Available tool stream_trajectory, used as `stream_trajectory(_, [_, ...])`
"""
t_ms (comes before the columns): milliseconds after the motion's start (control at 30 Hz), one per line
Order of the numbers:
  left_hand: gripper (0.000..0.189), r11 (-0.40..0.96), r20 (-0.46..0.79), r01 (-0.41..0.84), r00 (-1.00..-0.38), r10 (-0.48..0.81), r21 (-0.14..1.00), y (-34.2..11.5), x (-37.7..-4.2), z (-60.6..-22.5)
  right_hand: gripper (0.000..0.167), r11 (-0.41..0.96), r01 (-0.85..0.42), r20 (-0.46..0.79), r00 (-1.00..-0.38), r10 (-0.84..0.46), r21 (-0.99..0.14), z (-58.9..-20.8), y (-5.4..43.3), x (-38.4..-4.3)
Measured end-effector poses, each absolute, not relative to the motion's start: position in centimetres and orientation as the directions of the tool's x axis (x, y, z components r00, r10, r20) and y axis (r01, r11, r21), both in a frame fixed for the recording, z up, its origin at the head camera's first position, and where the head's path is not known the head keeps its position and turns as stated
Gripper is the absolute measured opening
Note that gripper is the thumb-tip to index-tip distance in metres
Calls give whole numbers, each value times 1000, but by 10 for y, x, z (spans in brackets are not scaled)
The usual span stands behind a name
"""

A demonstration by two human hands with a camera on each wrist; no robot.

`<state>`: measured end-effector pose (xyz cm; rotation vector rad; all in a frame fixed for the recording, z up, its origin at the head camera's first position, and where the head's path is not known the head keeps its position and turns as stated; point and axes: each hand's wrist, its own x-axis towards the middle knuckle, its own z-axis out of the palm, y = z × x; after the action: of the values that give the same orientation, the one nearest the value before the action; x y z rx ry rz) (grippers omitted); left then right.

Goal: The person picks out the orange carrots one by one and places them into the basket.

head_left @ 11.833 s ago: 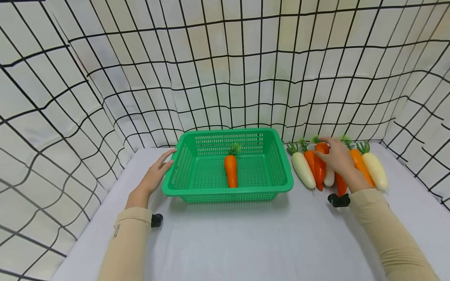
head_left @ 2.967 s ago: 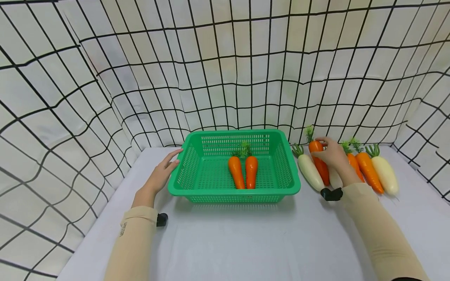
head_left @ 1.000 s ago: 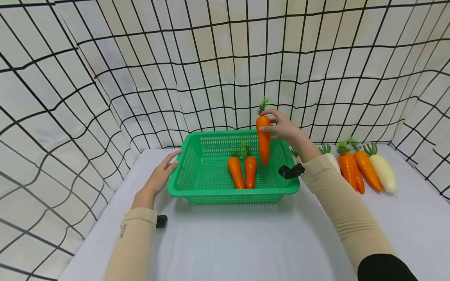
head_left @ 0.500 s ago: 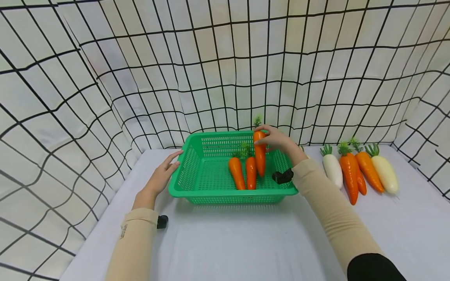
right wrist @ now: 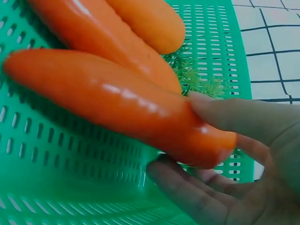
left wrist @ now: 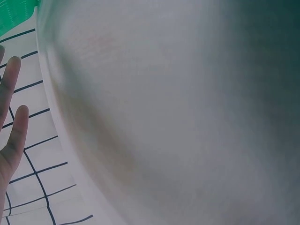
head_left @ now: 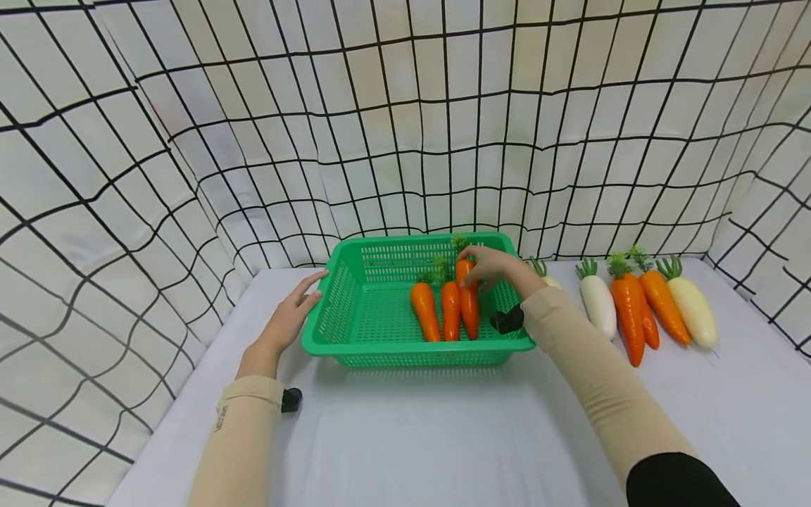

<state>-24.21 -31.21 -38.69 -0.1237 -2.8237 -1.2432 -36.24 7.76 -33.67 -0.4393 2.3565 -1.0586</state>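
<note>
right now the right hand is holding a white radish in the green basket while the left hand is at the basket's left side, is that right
Not quite: the right hand is holding an orange carrot, as the right wrist view shows. The rest stands: it is in the green basket, with the left hand at the basket's left side.

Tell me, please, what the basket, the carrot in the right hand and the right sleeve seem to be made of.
Basket: probably moulded plastic, with a slight sheen; regular slots pierce its green walls.
Carrot in the right hand: perhaps plastic or coated foam, glossy; bright highlights streak its skin, but its core is hidden.
Right sleeve: likely fabric, matte; it wrinkles along the forearm.
</note>
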Motion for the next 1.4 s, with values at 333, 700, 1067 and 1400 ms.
stream_trajectory(333, [59, 672, 91, 105, -994, 55, 733, -312, -242, -387, 78, 760, -96, -461, -744, -484, -643, -341, 73, -361])
stream_trajectory(700, [59, 671, 97, 111, -994, 58, 733, -312, -243, -387, 77, 795, -88, -519, -714, -470, -600, -344, 74, -360])
stream_trajectory(1067, [59, 670, 86, 99, -995, 52, 736, -311, -241, -386, 73, 803, -109, -507, -724, -469, -586, -340, 72, -357])
stream_trajectory(1400, [60, 682, 86, 103, -995, 58, 724, -312, -241, -385, 63, 726, -253, -359, -736, -573, -640, -305, 88, -347])
